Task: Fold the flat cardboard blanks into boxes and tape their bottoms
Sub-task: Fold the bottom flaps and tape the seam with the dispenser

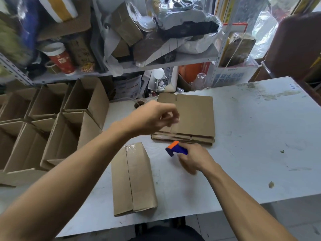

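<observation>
Folded box (133, 180) on table (260, 136), blank stack (192, 117) behind, open boxes (52, 122) left

A metal shelf (173, 62) behind the white table (260, 136) holds a red paper cup (60, 58), crumpled plastic bags (196, 44) and brown parcels (126, 23). A dark brown chair back (295, 44) stands at the right.
</observation>
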